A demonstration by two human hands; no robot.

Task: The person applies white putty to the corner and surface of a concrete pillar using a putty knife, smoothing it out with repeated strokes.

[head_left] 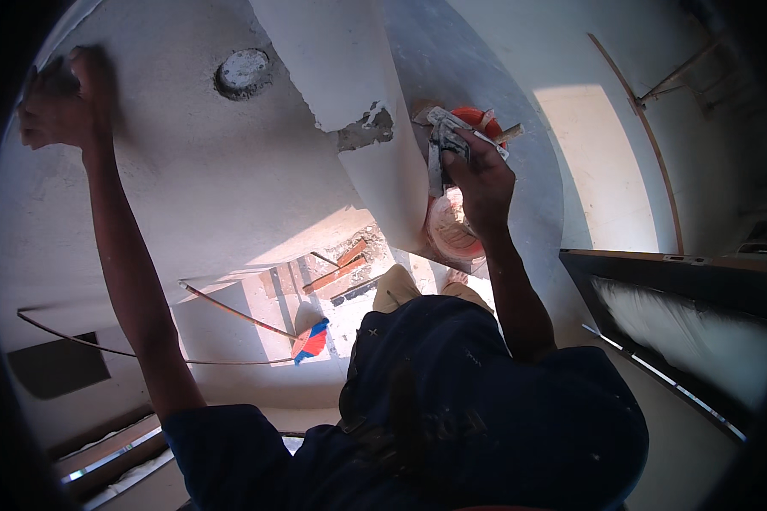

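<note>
Raised at the far left, my left hand is against the grey-white plastered wall. Its fingers are curled, and whatever they hold is lost in shadow. My right hand grips a putty-smeared putty knife with a pale metal blade. Just beyond that hand show a red-orange round rim and a short wooden handle. Below the hand is a round container streaked with white and pink. Between my hands, a rough bare patch breaks the smooth white coat of a projecting wall edge.
A round plastered spot marks the wall. Below lie brown wood strips and a red-and-blue object by a thin stick. A dark-framed panel stands at right. A long thin strip runs along the right wall.
</note>
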